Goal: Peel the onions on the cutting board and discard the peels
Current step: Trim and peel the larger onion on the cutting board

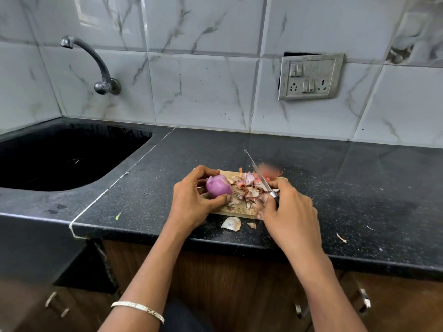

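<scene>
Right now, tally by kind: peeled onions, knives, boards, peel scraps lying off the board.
Peeled onion: 1, gripped by the left hand
Knife: 1, held by the right hand
Cutting board: 1
Peel scraps off the board: 3 clear ones, the others at and
Total: 6. Blurred red shape behind the knife not counted.

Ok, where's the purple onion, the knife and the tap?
onion (218,186), head view, middle of its peeled purple side.
knife (256,169), head view, middle of the blade.
tap (95,55), head view, curved spout.
</scene>
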